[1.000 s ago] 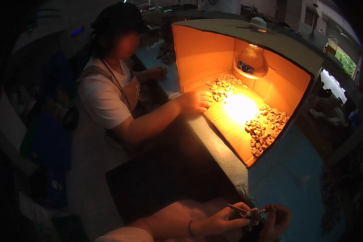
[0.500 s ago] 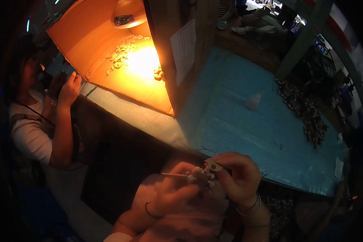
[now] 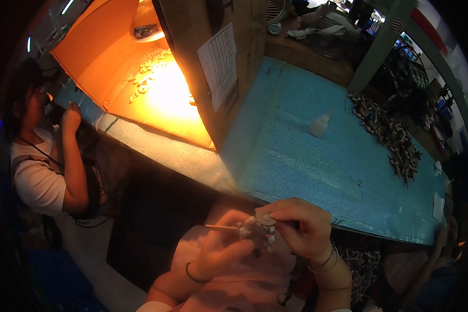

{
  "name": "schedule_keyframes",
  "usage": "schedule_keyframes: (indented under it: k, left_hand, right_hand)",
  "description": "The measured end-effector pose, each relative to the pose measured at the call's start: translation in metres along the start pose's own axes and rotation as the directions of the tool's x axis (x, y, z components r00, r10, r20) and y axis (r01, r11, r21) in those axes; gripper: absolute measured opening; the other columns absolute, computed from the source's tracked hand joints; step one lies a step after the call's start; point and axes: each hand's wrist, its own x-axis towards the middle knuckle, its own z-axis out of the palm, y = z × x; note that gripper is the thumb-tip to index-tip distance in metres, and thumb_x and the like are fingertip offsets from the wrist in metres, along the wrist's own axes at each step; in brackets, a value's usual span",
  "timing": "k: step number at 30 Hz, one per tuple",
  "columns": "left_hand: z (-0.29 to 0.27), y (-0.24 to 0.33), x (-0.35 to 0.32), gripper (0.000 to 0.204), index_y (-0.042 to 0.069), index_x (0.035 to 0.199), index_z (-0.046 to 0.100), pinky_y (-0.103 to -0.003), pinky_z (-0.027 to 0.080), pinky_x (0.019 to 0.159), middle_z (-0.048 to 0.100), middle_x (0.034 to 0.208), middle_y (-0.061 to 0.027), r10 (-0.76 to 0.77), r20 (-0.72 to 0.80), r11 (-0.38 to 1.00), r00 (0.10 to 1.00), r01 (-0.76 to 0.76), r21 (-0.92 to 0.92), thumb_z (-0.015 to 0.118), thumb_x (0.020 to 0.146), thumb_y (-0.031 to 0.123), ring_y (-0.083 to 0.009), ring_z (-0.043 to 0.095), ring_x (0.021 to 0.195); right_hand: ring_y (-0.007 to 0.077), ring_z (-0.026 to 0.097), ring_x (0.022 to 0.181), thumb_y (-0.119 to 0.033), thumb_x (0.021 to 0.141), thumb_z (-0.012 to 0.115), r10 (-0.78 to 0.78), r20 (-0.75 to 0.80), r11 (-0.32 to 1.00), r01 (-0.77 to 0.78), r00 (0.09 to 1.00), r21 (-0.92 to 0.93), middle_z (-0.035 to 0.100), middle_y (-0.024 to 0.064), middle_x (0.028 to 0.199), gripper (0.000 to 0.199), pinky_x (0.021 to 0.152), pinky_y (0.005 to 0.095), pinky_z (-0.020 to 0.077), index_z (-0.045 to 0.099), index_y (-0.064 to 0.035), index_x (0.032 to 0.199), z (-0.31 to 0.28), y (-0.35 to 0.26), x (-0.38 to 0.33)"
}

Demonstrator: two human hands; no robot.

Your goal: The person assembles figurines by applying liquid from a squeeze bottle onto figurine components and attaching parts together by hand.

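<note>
My left hand (image 3: 221, 252) is closed round a small pale, knobbly piece (image 3: 246, 230) that looks like a figurine; its exact kind cannot be made out. A thin wooden stick (image 3: 219, 227) juts out to the left from between the same fingers. On the right, my right hand (image 3: 307, 229) pinches a small pale disc (image 3: 267, 218) between thumb and fingers. The disc is up against the right side of the knobbly piece, and fingers partly cover both. Both hands are above my lap, just off the near edge of the table.
A blue-topped table (image 3: 301, 161) carries a white squeeze bottle (image 3: 319, 126) and a heap of small brownish pieces (image 3: 395, 140). Left of it, a cardboard box (image 3: 91, 62) holds a glowing lamp (image 3: 146, 23) over small pieces. A co-worker (image 3: 44, 171) sits at far left.
The disc has turned and come closer against the knobbly piece, my right fingers shifting slightly left. My view has moved a little, and the scene looks brighter.
</note>
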Motion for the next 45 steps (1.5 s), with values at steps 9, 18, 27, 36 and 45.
schedule_keyframes:
  k: [9,18,27,36,45]
  left_hand:
    - [0.004,0.001,0.002,0.035,0.001,0.117,0.04,-0.031,0.048,0.076,0.056,0.109,-0.0147,-0.002,-0.022,0.999,1.0,0.001,-0.032,0.056,0.087,0.01,-0.0181,0.058,0.093]
    - [0.004,-0.001,0.007,0.038,0.001,0.112,0.043,-0.027,0.047,0.08,0.055,0.104,-0.0111,0.348,-0.1,0.785,0.932,-0.232,0.574,0.063,0.08,-0.001,-0.0149,0.055,0.094]
    - [0.006,-0.006,0.012,0.04,0.001,0.109,0.04,-0.028,0.048,0.08,0.05,0.109,-0.0163,0.574,0.085,0.37,0.815,-0.351,0.86,0.063,0.078,-0.008,-0.0184,0.056,0.096]
    - [0.007,-0.009,0.003,0.042,0.001,0.109,0.039,-0.029,0.049,0.079,0.05,0.108,-0.017,0.617,0.088,0.219,0.782,-0.278,0.935,0.064,0.077,-0.008,-0.0208,0.057,0.096]
    - [0.017,-0.013,0.008,0.037,0.002,0.108,0.036,-0.024,0.045,0.076,0.045,0.106,-0.0123,0.532,-0.123,0.539,0.838,-0.223,0.812,0.057,0.08,-0.01,-0.0137,0.051,0.087]
  right_hand:
    - [0.0266,0.066,0.081,0.019,0.067,0.053,-0.081,0.025,0.997,0.081,0.996,0.009,0.066,0.018,0.091,0.036,0.067,0.0298,0.0533,0.058,-0.002,0.096,0.002,0.011,-0.001]
    - [0.0243,0.061,0.08,-0.002,0.068,0.068,0.008,-0.151,0.96,-0.05,0.988,-0.275,0.064,0.0091,0.09,0.028,0.073,0.0333,0.0441,0.061,-0.0058,0.095,0.006,-0.018,-0.004]
    - [0.0213,0.058,0.072,-0.004,0.069,0.069,-0.148,-0.148,0.869,0.058,0.978,-0.491,0.061,0.0061,0.085,0.02,0.064,0.0303,0.0406,0.063,-0.0063,0.088,0.018,-0.024,-0.005]
    - [0.0251,0.059,0.075,-0.003,0.069,0.069,-0.083,-0.101,0.92,0.037,0.991,-0.389,0.059,0.0089,0.086,0.023,0.069,0.0347,0.0442,0.061,-0.0024,0.09,0.021,-0.025,-0.005]
    - [0.0288,0.054,0.096,-0.006,0.062,0.07,-0.015,0.047,0.8,0.041,0.999,-0.599,0.05,0.0127,0.107,0.052,0.081,0.0381,0.0425,0.051,-0.0021,0.11,0.03,-0.026,-0.01]
